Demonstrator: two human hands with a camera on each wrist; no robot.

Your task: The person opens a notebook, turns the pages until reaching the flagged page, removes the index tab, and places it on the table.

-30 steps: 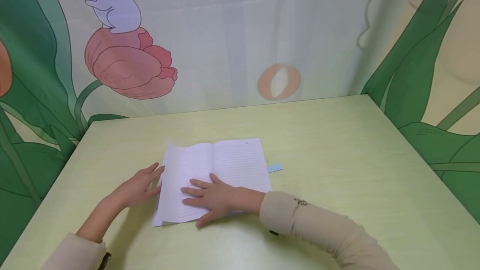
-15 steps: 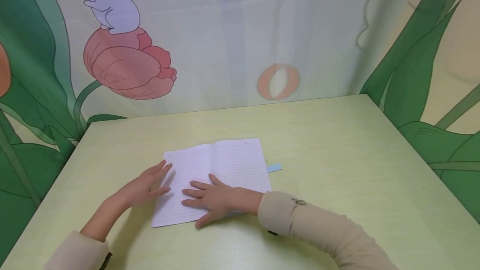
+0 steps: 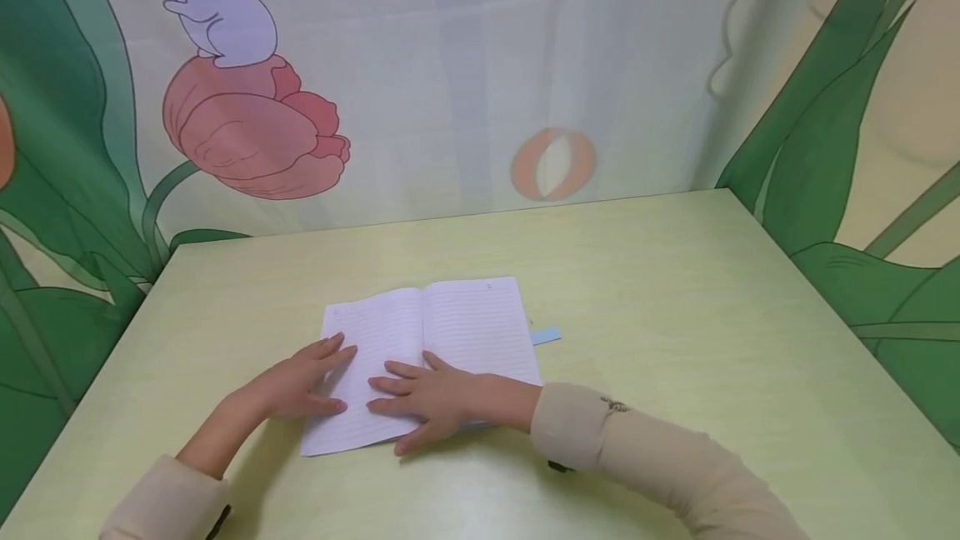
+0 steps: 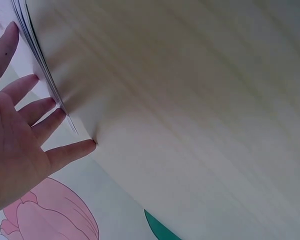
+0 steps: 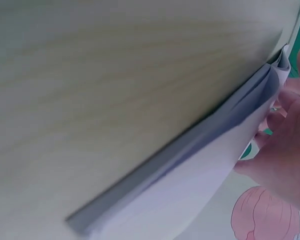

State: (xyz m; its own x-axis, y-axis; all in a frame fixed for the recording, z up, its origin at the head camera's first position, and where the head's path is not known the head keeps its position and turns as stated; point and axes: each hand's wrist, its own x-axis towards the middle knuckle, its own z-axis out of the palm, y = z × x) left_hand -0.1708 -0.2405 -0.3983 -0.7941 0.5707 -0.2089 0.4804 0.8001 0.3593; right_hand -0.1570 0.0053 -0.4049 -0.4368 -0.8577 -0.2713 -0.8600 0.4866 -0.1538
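Note:
An open lined notebook (image 3: 476,323) lies on the table, its pages spread to both sides of the fold. On the outer part of its left page is my left hand (image 3: 300,382), fingers extended. My right hand (image 3: 438,398) rests with spread fingers across the left page close to the fold, its thumb by the near edge. In the left wrist view, the fingers of the left hand (image 4: 20,135) reach over the notebook's page edges (image 4: 45,70). The right wrist view shows the layered near edge of the notebook (image 5: 205,155) beside my right hand (image 5: 285,145).
A light blue strip (image 3: 546,336) sticks out from the notebook's right side. The pale green table (image 3: 675,290) extends around it. Behind stands a printed curtain (image 3: 420,90) with a rabbit and a pink flower, and leaf patterns border both sides.
The page lifted at the notebook's left edge now lies flat. My left hand has moved right from that edge onto the left page. The right hand stays in nearly the same place.

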